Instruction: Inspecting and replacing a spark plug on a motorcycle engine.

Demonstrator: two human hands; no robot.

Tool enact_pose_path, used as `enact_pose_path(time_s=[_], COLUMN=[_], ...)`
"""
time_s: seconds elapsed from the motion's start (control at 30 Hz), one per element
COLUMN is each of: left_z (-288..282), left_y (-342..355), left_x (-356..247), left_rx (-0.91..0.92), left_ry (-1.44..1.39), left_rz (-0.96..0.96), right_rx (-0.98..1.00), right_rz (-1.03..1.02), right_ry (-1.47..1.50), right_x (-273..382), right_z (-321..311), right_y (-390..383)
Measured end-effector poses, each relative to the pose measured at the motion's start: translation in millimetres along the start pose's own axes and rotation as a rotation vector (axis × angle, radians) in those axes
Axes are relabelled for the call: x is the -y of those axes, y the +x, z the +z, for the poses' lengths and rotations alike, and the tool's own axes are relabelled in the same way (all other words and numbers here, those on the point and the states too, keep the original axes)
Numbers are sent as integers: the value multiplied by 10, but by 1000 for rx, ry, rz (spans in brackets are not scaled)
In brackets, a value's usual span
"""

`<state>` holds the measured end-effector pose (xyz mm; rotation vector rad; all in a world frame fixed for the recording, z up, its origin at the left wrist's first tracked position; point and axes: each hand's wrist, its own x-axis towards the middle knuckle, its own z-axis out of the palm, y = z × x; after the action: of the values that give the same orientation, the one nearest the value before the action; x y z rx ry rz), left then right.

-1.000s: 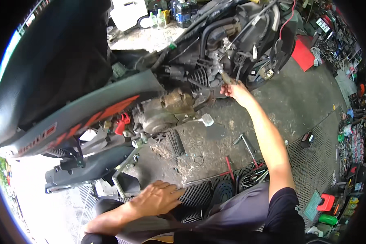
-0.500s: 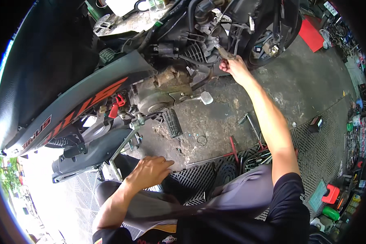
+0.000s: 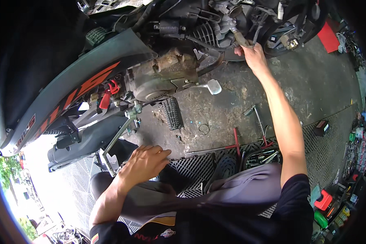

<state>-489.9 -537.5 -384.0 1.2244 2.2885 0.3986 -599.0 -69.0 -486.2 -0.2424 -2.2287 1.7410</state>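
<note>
A partly stripped motorcycle with a dark side panel (image 3: 89,77) lies across the upper left. My right hand (image 3: 255,58) reaches far forward, closed round a stubby tan-brown tool (image 3: 240,39); its kind is unclear. The tool's far end meets the metal parts just right of the finned engine cylinder (image 3: 205,35). Close to me, my left hand (image 3: 144,164) rests over my left knee, palm down, holding nothing, its fingers loosely stretched. Just beyond it stick out a rubber footrest (image 3: 172,113) and the kickstart lever (image 3: 120,134).
On the stained floor lie a red-handled T-wrench (image 3: 236,142) and a metal hammer-like tool (image 3: 258,120). A tray of wrenches (image 3: 264,157) sits by my right knee. A small black box (image 3: 321,128) is on the mat. Bottles and tools line the right edge.
The whole view has shifted, so the motorcycle's engine appears higher and slightly larger. My right hand keeps its grip on the tool at the engine; my left hand stays near my knee.
</note>
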Motion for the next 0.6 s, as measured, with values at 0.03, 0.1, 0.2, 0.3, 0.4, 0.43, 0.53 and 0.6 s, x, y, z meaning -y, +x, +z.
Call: enact_pose_path(time_s=[0.03, 0.1, 0.2, 0.3, 0.4, 0.43, 0.53, 0.6], left_z=[-1, 18, 63, 75, 228, 262, 354, 412], left_y=[70, 204, 487, 772, 982, 1031, 1093, 1129], left_x=[-2, -90, -258, -258, -69, -9, 14, -35], left_rx=[5, -55, -176, -239, -286, -291, -327, -400], left_ry=[-14, -6, -25, 53, 121, 152, 270, 329], left_rz=[9, 102, 318, 354, 265, 244, 247, 237], right_rx=[-21, -35, 239, 297, 385, 390, 372, 441], right_rz=[-39, -77, 277, 350, 309, 301, 314, 364], right_ry=[-83, -148, 222, 320, 162, 170, 128, 187], right_x=[-4, 89, 294, 432, 374, 388, 430, 405], right_z=[-9, 19, 0, 20, -129, -134, -130, -133], right_y=[-23, -56, -34, -26, 57, 62, 37, 38])
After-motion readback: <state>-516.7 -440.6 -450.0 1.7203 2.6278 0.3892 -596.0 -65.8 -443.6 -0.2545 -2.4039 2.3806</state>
